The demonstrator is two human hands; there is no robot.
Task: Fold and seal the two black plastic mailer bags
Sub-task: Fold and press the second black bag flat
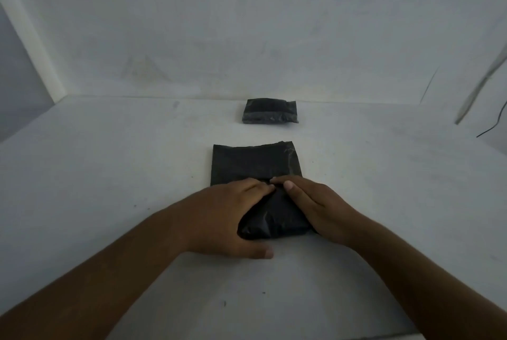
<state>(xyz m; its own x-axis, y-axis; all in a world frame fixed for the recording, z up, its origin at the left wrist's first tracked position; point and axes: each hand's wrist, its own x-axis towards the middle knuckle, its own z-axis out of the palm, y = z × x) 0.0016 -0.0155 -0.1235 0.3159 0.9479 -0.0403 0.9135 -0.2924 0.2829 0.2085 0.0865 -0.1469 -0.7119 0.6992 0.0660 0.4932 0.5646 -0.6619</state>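
Note:
A black mailer bag lies on the white table in front of me, its bulky filled end nearest me and its flat flap pointing away. My left hand lies over the left side of the bulky end, thumb stretched along its near edge. Over the right side rests my right hand, fingers extended. The fingertips of both hands meet at the fold line. A second black mailer bag sits folded into a small packet farther back, near the wall.
A white wall rises right behind the far packet. A thin black cable and a pale strip hang at the right edge. The table's left edge drops off at the far left.

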